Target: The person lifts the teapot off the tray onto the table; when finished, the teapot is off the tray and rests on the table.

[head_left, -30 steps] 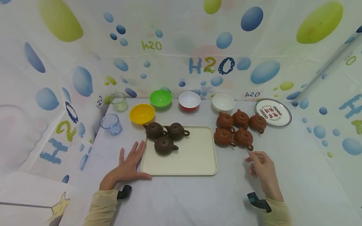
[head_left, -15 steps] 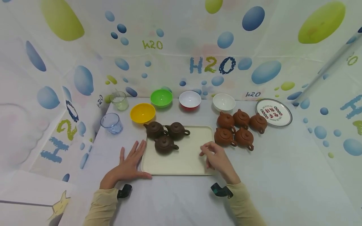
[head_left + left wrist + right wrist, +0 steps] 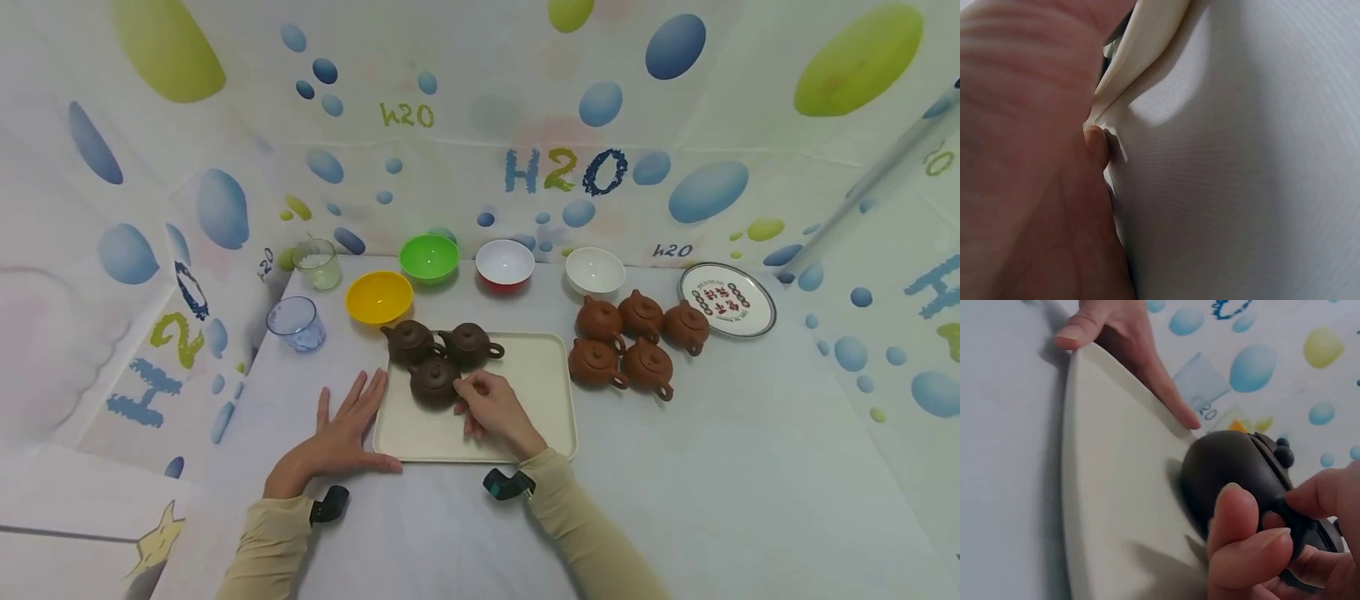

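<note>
1. The right hand (image 3: 487, 408) is closing finger and thumb on the small loop handle of the nearest dark brown clay teapot (image 3: 433, 382), which is sitting on the cream rectangular plastic tray (image 3: 525, 400), at its left, near side. The wrist view is showing the fingertips (image 3: 1244, 519) curled round the handle, the rest of the pot unsupported.
2. The left hand (image 3: 341, 437) is lying flat, fingers straight, holding nothing, thumb and palm edge touching the tray's left rim (image 3: 1141, 56).
3. Risk: a pinch on so slim a handle is likely leaving the pot free to swing or slip if lifted.
4. Risk: the lid with its knob (image 3: 1283, 452) is sitting loose by appearance; tilting could be shedding it.
5. Risk: two further dark brown teapots (image 3: 438, 343) are standing touching or just behind it; a sideways draw could be knocking them.
6. Risk: the five reddish-brown teapots (image 3: 630, 342) are crowding the cloth just right of the tray.
</note>
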`<state>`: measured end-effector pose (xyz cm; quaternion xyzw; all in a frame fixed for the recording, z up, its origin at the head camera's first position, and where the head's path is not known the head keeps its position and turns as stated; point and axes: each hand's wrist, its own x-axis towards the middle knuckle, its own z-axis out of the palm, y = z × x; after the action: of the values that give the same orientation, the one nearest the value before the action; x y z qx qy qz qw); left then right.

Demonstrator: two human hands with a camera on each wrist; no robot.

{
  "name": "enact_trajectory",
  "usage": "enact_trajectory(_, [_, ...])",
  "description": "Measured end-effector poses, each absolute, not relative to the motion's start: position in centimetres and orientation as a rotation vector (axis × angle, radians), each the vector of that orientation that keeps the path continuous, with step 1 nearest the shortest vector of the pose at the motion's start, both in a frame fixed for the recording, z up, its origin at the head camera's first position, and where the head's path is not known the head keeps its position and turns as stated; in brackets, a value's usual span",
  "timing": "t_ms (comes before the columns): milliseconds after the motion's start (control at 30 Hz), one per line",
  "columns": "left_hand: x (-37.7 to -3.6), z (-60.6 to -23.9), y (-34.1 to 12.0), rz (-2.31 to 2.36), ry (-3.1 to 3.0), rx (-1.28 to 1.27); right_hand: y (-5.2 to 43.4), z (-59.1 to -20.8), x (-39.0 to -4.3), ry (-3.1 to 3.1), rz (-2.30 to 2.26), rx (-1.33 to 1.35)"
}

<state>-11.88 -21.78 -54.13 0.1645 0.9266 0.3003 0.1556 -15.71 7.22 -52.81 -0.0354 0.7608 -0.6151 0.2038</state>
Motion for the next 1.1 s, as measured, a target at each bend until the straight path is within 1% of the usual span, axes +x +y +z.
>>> enact_trajectory(467, [-11.68, -53.65, -21.7, 0.894, 2.66, 0.489, 6.58, -52.78, -15.41, 2.08, -1.798, -0.02])
enact_trajectory(767, [-11.59, -54.07, -21.93, 0.915, 2.675, 0.515, 6.5, -53.03, -15.25, 2.048, -1.817, -0.002])
enact_trajectory(967, [-11.76, -53.51, -21.68, 0.868, 2.654, 0.479, 6.5, -52.88, -15.13, 2.044, -1.823, 0.015])
enact_trajectory(1100, [-11.96, -53.89, -21.7, 0.822, 2.65, 0.453, 6.46, -52.83, -15.12, 2.051, -1.826, 0.022])
